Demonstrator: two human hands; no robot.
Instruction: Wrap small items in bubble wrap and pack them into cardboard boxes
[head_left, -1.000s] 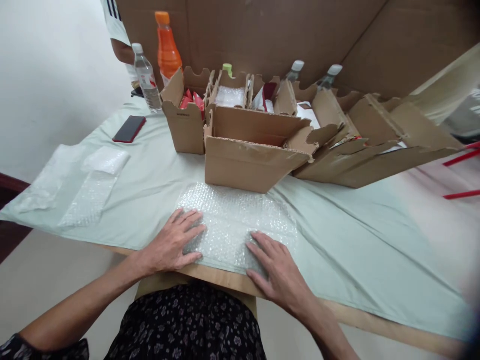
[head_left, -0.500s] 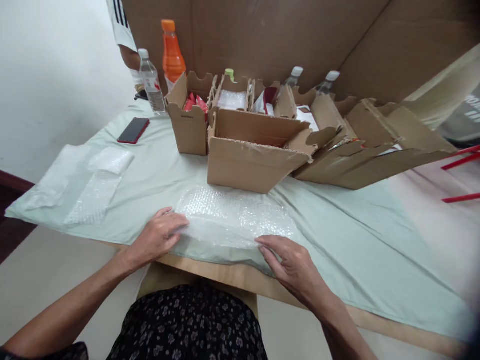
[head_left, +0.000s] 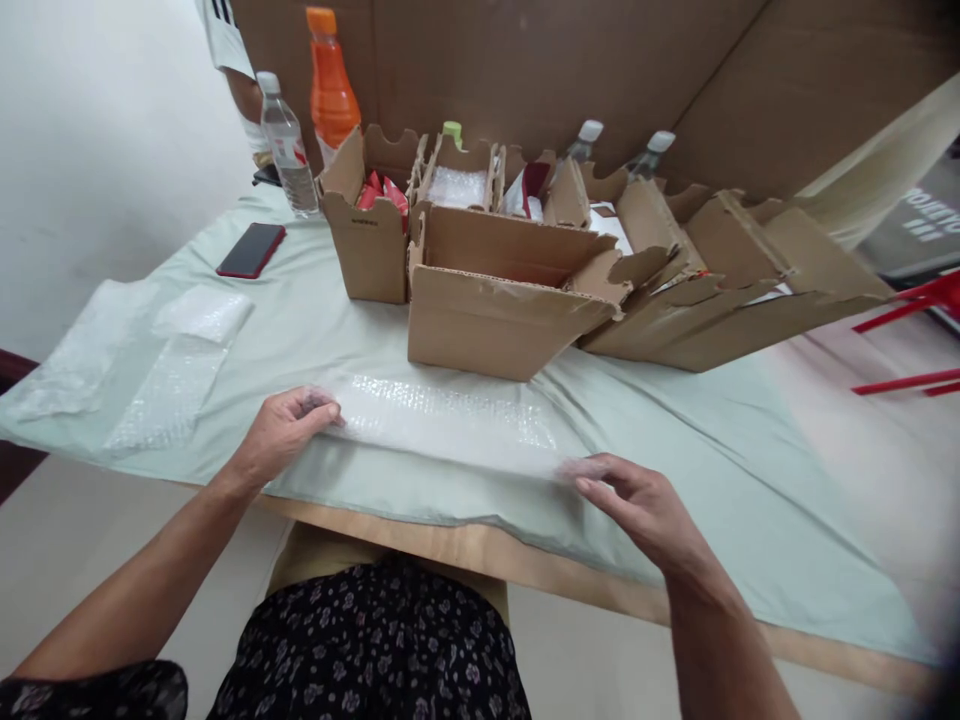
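A sheet of clear bubble wrap (head_left: 450,425) lies across the front of the cloth-covered table, its near part folded over into a long strip. My left hand (head_left: 289,425) pinches the strip's left end between thumb and fingers. At the right end, my right hand (head_left: 637,495) grips the other corner in the same way. Just behind the wrap stands an open cardboard box (head_left: 472,320), not touched by either hand.
More bubble wrap (head_left: 172,390) and a phone (head_left: 251,250) lie at the left. Behind are cardboard bins (head_left: 371,245) with packets, an orange bottle (head_left: 332,95) and a water bottle (head_left: 289,150). A person's arm (head_left: 244,95) shows at the back left.
My hands have moved apart, left hand leftward and right hand rightward. The wrap's near edge is now folded further over and pulled into a longer, narrower strip.
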